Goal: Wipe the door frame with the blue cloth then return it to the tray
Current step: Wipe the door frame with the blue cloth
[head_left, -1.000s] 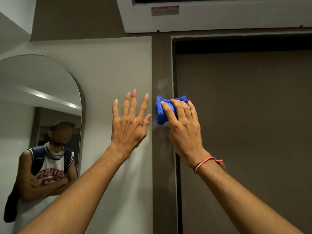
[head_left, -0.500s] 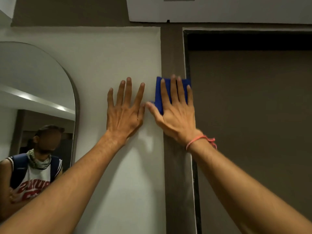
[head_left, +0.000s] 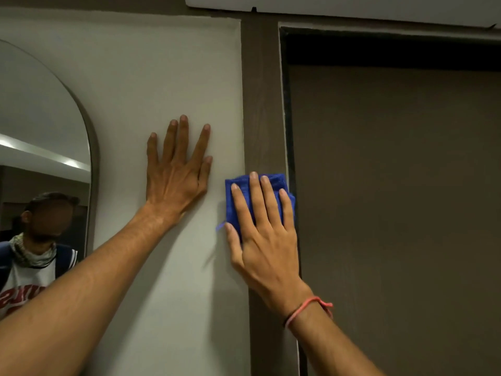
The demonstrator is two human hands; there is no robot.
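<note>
The brown door frame (head_left: 261,104) runs vertically between a white wall and a dark brown door (head_left: 393,199). My right hand (head_left: 264,234) lies flat with fingers spread, pressing the folded blue cloth (head_left: 275,183) against the frame at mid height. The cloth also overlaps the wall edge on its left. My left hand (head_left: 176,172) rests flat and open on the white wall, just left of the frame and a little higher than the right hand. The tray is not in view.
An arched mirror (head_left: 40,118) hangs on the white wall (head_left: 162,63) at the left, reflecting a person in a white jersey. A white panel (head_left: 339,5) sits above the door. A dark gap shows along the door's top edge.
My right hand has slid the blue cloth down the frame. My left hand went from held in the air to flat on the wall, and stays there. The view has shifted.
</note>
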